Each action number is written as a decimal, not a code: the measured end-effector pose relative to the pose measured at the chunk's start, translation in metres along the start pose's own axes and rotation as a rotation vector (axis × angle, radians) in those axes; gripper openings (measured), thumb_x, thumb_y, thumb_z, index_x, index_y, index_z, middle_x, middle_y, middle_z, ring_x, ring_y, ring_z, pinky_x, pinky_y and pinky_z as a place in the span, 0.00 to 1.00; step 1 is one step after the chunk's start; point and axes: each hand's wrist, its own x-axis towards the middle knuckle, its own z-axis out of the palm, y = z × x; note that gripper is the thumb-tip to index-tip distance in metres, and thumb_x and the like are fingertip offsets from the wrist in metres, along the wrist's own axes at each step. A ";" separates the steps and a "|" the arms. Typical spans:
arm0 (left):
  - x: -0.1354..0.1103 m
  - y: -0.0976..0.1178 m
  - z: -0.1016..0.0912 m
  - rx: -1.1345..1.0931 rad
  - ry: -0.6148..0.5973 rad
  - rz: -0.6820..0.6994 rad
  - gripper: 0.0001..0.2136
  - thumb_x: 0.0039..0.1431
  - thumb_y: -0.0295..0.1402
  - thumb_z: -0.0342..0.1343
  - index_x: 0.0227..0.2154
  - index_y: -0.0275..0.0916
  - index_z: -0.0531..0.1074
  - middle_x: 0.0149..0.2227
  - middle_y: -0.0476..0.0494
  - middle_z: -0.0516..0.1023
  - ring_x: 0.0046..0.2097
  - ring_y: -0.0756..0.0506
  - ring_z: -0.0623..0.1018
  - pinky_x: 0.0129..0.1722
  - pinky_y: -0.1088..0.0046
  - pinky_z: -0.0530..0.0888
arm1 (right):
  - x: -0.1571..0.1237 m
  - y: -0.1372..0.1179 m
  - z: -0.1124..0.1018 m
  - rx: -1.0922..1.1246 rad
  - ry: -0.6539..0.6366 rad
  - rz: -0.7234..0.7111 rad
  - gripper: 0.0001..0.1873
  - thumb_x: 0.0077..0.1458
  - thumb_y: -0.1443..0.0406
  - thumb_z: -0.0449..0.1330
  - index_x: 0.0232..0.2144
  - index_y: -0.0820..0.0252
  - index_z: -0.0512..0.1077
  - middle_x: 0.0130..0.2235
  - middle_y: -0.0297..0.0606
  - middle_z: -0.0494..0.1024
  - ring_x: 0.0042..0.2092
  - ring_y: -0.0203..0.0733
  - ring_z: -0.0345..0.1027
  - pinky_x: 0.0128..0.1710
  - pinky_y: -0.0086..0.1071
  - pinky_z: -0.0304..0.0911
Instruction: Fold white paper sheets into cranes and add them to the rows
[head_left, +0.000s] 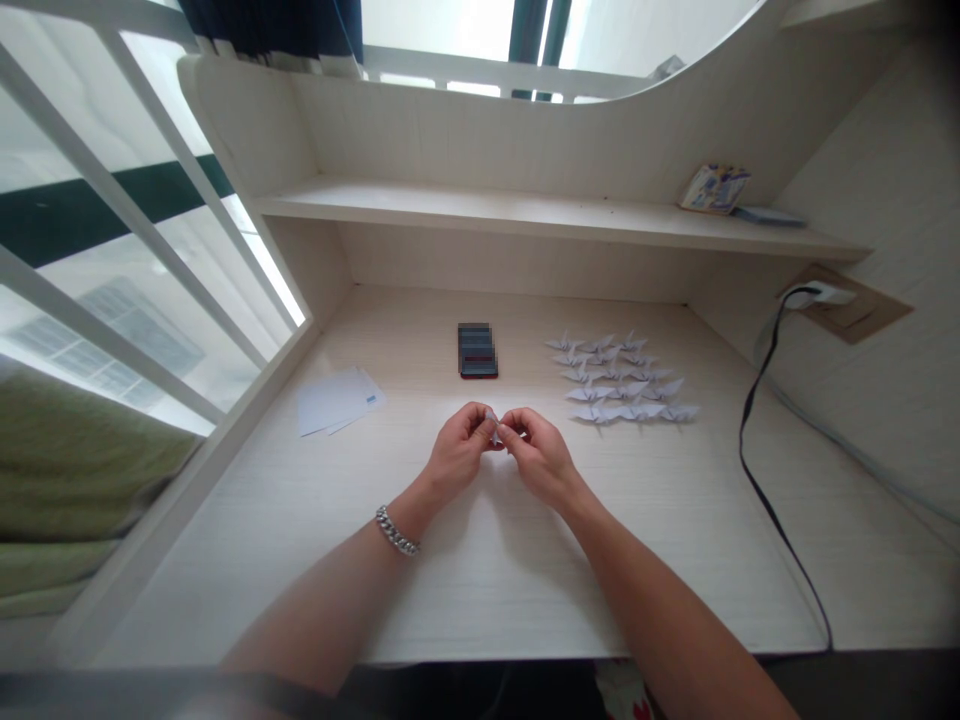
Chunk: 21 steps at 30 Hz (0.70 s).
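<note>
Over the middle of the desk, my left hand (pixel 459 447) and my right hand (pixel 538 452) meet, both closed in a pinch on one small piece of folded white paper (pixel 495 432). Most of that paper is hidden by my fingers, so its exact shape cannot be made out. To the right of my hands stand several white paper cranes (pixel 626 390) in rows. Sheets of white paper (pixel 334 402) lie overlapping on the left, apart from my left hand. A phone (pixel 478 352) rests flat just beyond my fingertips.
The pale wooden desk (pixel 450 570) has a shelf (pixel 480 212) above its back edge, with a small colourful box (pixel 715 189) on it. From a wall socket (pixel 851 302) at right, a black cable (pixel 757 490) runs down across the desk. White railings (pixel 161 200) border the left side.
</note>
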 end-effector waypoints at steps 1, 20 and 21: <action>0.000 -0.001 0.000 0.016 0.009 -0.001 0.12 0.50 0.39 0.58 0.28 0.36 0.66 0.29 0.50 0.67 0.32 0.52 0.70 0.36 0.72 0.73 | 0.000 -0.001 0.000 -0.010 0.000 0.004 0.06 0.52 0.63 0.54 0.29 0.60 0.67 0.29 0.34 0.72 0.29 0.36 0.66 0.29 0.30 0.62; 0.000 -0.003 -0.002 -0.052 0.073 -0.065 0.11 0.47 0.35 0.61 0.31 0.33 0.71 0.31 0.46 0.73 0.33 0.50 0.73 0.36 0.70 0.74 | 0.001 0.000 -0.003 -0.148 0.047 -0.014 0.09 0.54 0.62 0.54 0.29 0.60 0.70 0.29 0.36 0.74 0.31 0.37 0.66 0.32 0.30 0.60; 0.000 -0.003 -0.001 -0.052 0.063 -0.062 0.12 0.46 0.35 0.62 0.32 0.33 0.72 0.32 0.45 0.74 0.34 0.50 0.74 0.36 0.70 0.74 | 0.001 0.000 -0.003 -0.170 0.059 -0.014 0.08 0.54 0.63 0.53 0.29 0.60 0.70 0.29 0.36 0.74 0.30 0.37 0.66 0.32 0.30 0.60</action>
